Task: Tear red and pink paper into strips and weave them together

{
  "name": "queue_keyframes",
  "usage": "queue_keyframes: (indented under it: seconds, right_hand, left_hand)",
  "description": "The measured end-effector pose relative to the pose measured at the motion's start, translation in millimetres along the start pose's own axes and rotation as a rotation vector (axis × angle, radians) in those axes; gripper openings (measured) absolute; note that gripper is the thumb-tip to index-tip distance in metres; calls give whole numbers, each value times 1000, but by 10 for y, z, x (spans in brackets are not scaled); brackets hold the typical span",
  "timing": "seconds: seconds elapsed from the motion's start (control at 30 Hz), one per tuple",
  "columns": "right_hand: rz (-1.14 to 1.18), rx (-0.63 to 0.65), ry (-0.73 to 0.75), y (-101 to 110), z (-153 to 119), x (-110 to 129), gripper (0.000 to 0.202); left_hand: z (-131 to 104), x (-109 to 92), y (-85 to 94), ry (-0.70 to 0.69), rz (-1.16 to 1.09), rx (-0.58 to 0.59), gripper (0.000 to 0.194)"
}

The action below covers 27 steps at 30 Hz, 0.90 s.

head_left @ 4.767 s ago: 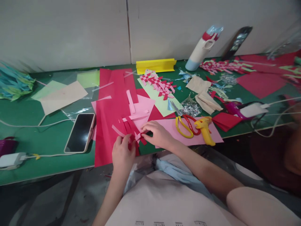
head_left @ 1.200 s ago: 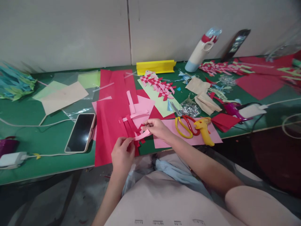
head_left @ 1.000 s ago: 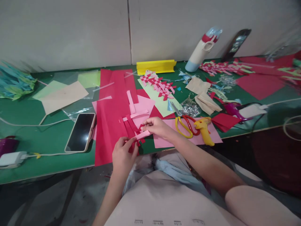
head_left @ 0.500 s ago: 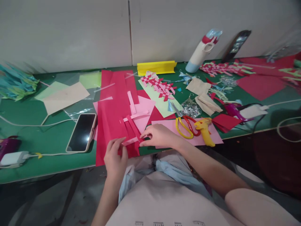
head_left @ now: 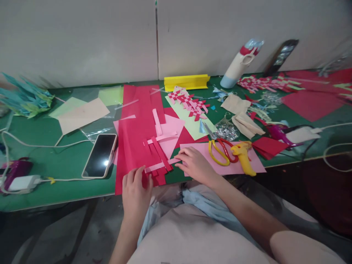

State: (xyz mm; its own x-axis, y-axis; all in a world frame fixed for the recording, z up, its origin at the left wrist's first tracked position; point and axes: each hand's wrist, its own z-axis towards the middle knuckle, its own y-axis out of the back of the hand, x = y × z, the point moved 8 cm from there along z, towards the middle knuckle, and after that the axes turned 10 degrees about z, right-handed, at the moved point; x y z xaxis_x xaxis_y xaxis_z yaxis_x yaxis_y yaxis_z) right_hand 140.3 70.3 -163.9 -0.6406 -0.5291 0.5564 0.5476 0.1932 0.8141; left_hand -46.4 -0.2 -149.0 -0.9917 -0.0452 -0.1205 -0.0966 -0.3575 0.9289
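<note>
A narrow pink paper strip (head_left: 155, 167) lies crosswise among narrow red paper strips (head_left: 162, 154) near the table's (head_left: 68, 189) front edge. Its left portion lies over a large red paper sheet (head_left: 133, 139); its right end projects past that sheet. A second pink strip (head_left: 165, 137) crosses the red strips nearer their far ends.

Left hand (head_left: 135, 189): fingers partly curled, thumb set apart from the index finger, nothing visibly gripped. The index fingertip is just beside the first strip's left end; contact cannot be determined. Right hand (head_left: 196, 167): index finger and thumb at the strip's right end, with a small gap visible between their tips; whether they grip it cannot be determined.

Right of the red sheet, along the front edge: a pink sheet (head_left: 258, 167) bearing a yellow glue gun (head_left: 244, 158) and the yellow and red handles of a pair of scissors (head_left: 219, 154). Farther back, a woven red-and-pink paper piece (head_left: 189, 103) lies on a pale green sheet (head_left: 202, 135).

At the back edge: folded yellow paper (head_left: 187, 83) and, to its right, a white-and-blue bottle (head_left: 237, 68). Left of the red sheet, toward the front edge: a smartphone (head_left: 99, 156), screen up.
</note>
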Motion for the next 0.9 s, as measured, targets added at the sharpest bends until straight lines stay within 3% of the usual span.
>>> queue_keyframes:
  seconds: [0.67,0.9]
  right_hand:
    - [95,-70,81,-11,48,-44,9]
    - [74,-30,93,-1,68,16,13]
  left_hand:
    - [13,38,-113,-34,-23,66,22]
    - [39,-2,-36,-46,9,12,24]
